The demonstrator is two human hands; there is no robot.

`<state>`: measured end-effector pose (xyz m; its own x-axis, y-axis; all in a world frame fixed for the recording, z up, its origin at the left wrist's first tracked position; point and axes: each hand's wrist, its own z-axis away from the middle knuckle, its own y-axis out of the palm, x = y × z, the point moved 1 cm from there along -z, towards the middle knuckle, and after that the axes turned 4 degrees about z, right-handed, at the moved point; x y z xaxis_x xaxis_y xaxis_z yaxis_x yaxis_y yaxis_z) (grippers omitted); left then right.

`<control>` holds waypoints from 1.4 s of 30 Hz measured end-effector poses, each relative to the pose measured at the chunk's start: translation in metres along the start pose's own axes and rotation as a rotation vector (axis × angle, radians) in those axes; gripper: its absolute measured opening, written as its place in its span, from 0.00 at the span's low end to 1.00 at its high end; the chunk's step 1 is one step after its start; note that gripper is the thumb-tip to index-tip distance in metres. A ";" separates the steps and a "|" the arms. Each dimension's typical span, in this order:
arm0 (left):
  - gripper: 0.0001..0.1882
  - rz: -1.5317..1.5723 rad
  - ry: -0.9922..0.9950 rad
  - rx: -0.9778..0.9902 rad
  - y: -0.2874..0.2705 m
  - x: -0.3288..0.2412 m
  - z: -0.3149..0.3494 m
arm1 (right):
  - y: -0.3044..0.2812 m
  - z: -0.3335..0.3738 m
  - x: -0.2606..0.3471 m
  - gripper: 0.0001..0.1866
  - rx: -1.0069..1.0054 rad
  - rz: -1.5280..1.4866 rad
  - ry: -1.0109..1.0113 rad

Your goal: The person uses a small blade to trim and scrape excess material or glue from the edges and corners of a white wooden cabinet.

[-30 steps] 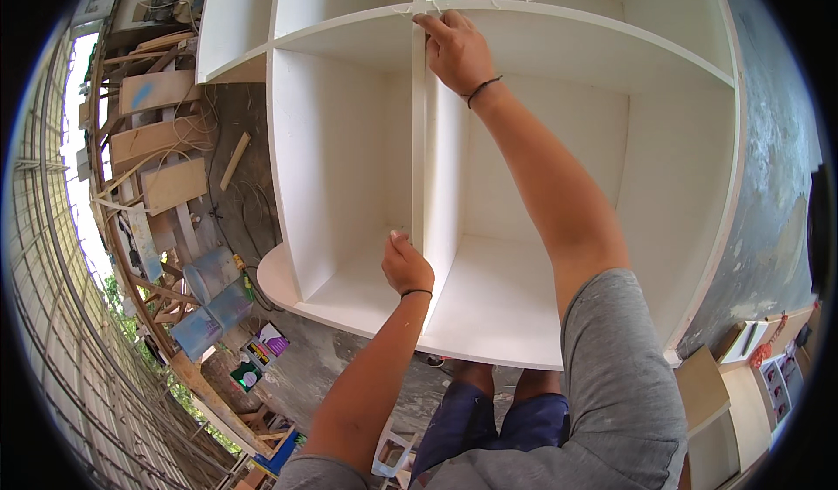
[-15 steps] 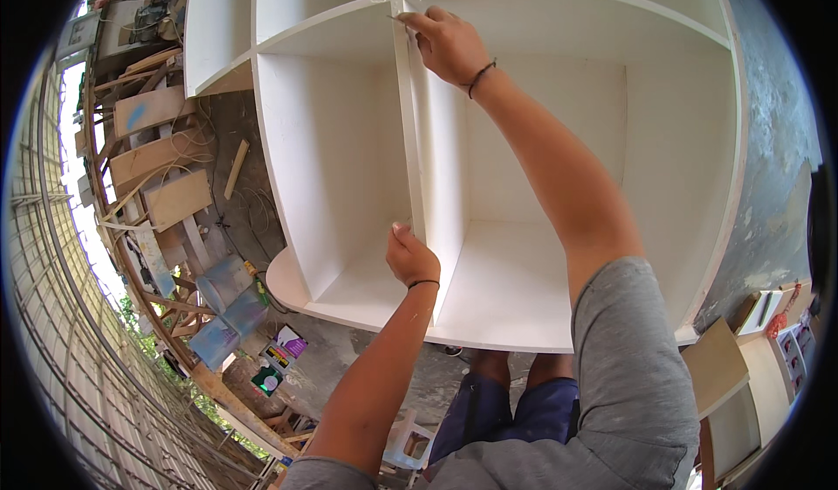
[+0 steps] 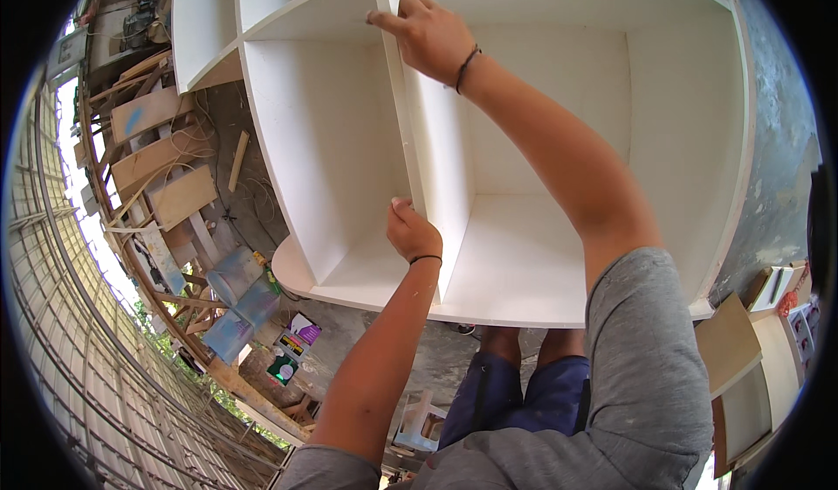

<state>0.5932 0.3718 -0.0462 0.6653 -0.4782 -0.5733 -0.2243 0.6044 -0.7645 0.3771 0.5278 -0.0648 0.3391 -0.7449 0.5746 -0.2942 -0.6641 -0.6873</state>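
Observation:
A large white shelf unit (image 3: 559,254) with open compartments stands in front of me. My right hand (image 3: 429,41) is at the upper part of the upright divider (image 3: 407,141), its index finger reaching across the divider's front edge to the left. The other fingers are curled, and whatever they pinch is too small and blurred to name. Lower down, my left hand (image 3: 413,231) is closed beside the same edge, thumb up. What lies inside its fingers is hidden. A few small pale flecks show on the frame near the divider's top.
Wooden boards (image 3: 179,195) and loose cables lie piled on the left, near a wire mesh wall (image 3: 52,315). Bluish translucent containers (image 3: 234,276) and a purple-and-black package (image 3: 301,331) sit on the floor. Brown panels (image 3: 729,346) lean at the lower right.
My right hand has shifted slightly left, its index finger now stretched past the divider edge; a thin sliver seen at its fingertips is no longer distinct. The left hand keeps its closed pose.

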 end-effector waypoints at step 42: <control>0.26 -0.125 -0.164 -0.082 -0.022 0.040 0.033 | -0.014 0.059 0.036 0.21 0.006 -0.068 0.046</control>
<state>0.6483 0.3600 -0.0426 0.7969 -0.4323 -0.4221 -0.1856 0.4897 -0.8519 0.4467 0.5141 -0.0604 0.3166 -0.7000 0.6401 -0.2663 -0.7133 -0.6484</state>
